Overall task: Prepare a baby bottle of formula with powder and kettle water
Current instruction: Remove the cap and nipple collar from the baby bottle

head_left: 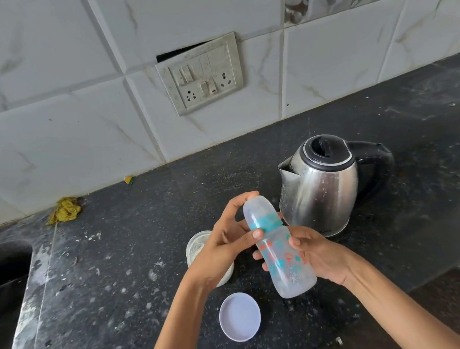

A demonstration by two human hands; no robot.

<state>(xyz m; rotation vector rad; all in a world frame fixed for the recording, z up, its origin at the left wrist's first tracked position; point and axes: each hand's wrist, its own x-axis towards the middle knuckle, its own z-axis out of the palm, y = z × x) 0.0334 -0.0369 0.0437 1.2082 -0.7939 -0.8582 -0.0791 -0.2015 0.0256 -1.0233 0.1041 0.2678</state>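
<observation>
My right hand (321, 253) grips the baby bottle (281, 252) by its body, tilted above the counter (119, 276); my left hand (226, 245) pinches its cap and teal collar. Twisted too hard, the bottle could swing into the kettle (321, 188) just behind. The bottle looks empty. The open jar (195, 244) holds white powder, its lid (239, 317) lying nearby.

the work surface is a dark speckled stone counter (135, 263) against a tiled wall. a steel kettle (317, 189) with a black lid and handle stands upright on it at right of centre. a clear powder jar (196, 247), partly hidden, stands left of the kettle. a round white lid (239, 317) lies nearer the viewer. a yellow scrubber (64, 210) lies at the wall edge.
</observation>
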